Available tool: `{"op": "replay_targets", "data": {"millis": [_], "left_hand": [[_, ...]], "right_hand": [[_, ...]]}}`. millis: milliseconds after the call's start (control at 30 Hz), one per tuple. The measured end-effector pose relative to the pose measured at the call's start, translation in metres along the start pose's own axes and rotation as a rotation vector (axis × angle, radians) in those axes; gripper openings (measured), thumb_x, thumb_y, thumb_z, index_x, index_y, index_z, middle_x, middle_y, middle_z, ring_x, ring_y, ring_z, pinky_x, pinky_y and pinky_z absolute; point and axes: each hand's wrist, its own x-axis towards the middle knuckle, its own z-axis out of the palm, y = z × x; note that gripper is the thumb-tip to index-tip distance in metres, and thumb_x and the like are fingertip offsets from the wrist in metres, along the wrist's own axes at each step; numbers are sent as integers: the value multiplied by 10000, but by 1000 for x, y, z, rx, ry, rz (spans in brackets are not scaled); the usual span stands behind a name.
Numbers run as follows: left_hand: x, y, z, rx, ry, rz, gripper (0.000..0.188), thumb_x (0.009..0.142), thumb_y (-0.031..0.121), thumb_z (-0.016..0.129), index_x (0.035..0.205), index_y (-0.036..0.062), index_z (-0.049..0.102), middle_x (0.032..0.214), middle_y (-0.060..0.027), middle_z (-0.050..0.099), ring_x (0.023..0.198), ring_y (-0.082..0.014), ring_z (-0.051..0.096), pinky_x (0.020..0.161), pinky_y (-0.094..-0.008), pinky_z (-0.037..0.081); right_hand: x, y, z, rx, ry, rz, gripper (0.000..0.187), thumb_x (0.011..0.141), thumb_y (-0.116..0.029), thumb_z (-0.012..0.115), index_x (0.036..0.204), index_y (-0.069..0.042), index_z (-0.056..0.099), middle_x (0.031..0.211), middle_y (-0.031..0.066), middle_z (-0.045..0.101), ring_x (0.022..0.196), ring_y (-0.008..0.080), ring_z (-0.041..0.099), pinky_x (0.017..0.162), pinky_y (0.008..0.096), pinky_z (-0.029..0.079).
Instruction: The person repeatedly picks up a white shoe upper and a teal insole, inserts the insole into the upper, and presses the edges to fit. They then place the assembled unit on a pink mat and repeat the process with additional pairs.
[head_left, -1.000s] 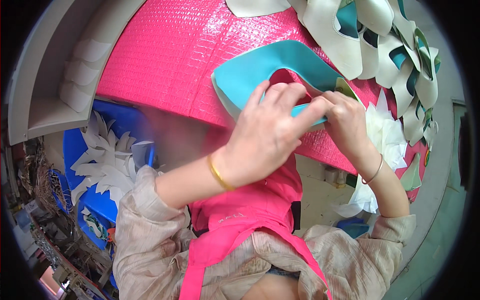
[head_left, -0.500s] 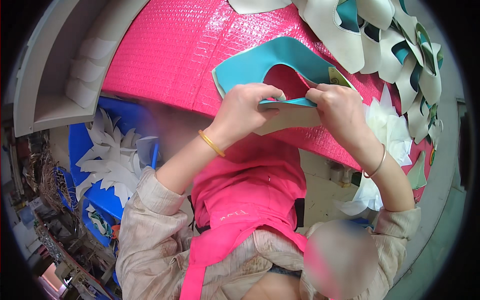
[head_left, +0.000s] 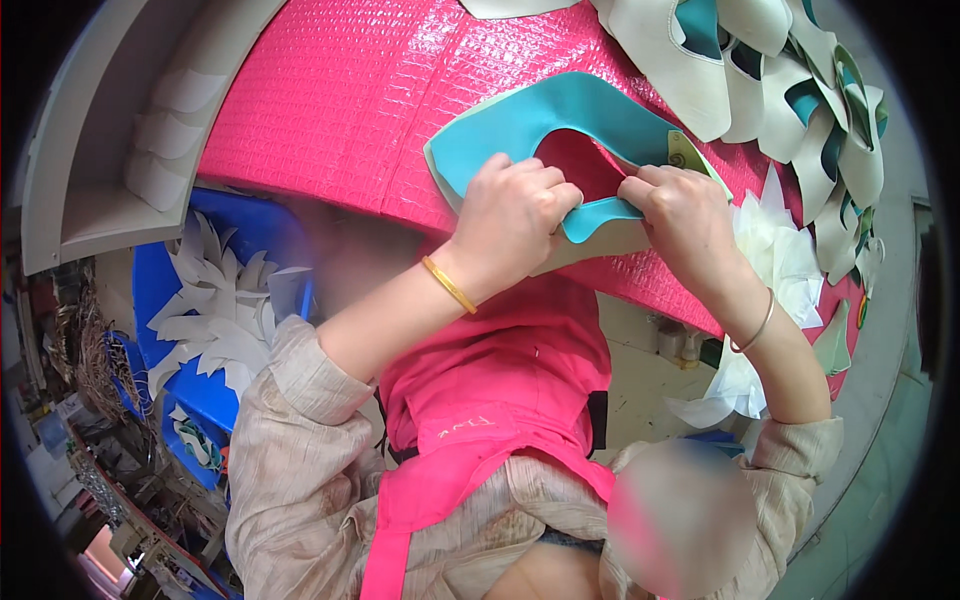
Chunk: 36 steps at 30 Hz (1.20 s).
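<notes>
Both hands hold a shoe upper [head_left: 560, 100], teal lining facing up and pale outer layer showing at its edges, with a rounded opening in its middle. My left hand [head_left: 515, 218] is closed on the near edge of that opening, fingers curled over it. On the same edge, a short way to the right, my right hand [head_left: 685, 215] pinches the rim, its fingers bent. Between the two hands the teal edge bends into a small downward flap. A pale patch [head_left: 684, 153] lies inside the upper behind my right hand.
A bright pink covered table [head_left: 330, 110] lies beneath the work. Many white uppers [head_left: 690, 90] are heaped at far right, with thin white sheets [head_left: 775, 250] nearer. White cut pieces [head_left: 215, 310] fill a blue bin [head_left: 160, 265] at left, below a grey shelf [head_left: 95, 150].
My left hand has shifted slightly right and its fingers have curled over the edge. The rim between the hands now folds down in a flap. My right hand has barely moved.
</notes>
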Motion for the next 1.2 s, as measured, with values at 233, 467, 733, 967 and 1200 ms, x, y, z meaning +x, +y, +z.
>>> {"op": "replay_targets", "data": {"millis": [233, 467, 733, 967, 1200], "left_hand": [[75, -26, -63, 686, 329, 668, 51, 640, 152, 572, 662, 116, 544, 697, 9, 529, 657, -120, 540, 679, -299, 394], [-2, -44, -10, 742, 60, 739, 114, 638, 198, 538, 697, 112, 584, 789, 6, 530, 809, -140, 497, 811, -309, 367], [-33, -16, 14, 379, 57, 10, 102, 649, 108, 596, 746, 81, 593, 720, -35, 552, 743, -209, 533, 711, -352, 364], [-24, -25, 20, 166, 119, -271, 165, 658, 167, 713, 723, 37, 634, 667, -87, 589, 696, -244, 559, 698, -354, 379], [-7, -29, 13, 83, -82, -497, 273, 705, 275, 673, 751, 7, 659, 633, -207, 582, 644, -365, 579, 643, -410, 457]], "right_hand": [[49, 41, -2, -136, 775, -119, 127, 657, -64, 583, 780, -98, 594, 781, -2, 589, 673, 186, 593, 550, 291, 474], [6, -18, 81, 37, 576, -9, 199, 629, -77, 554, 817, -83, 619, 828, 35, 554, 771, 190, 581, 630, 289, 479], [12, -27, 58, 200, -28, 123, 63, 682, -20, 522, 713, -38, 574, 755, 145, 592, 693, 293, 607, 598, 381, 487], [70, 12, 41, 410, -399, 23, 181, 606, -121, 729, 741, -27, 653, 689, 183, 602, 674, 324, 602, 617, 382, 480], [93, 11, 36, 386, -646, 120, 325, 589, -249, 770, 778, -9, 658, 681, 169, 609, 666, 284, 608, 619, 354, 458]]}}
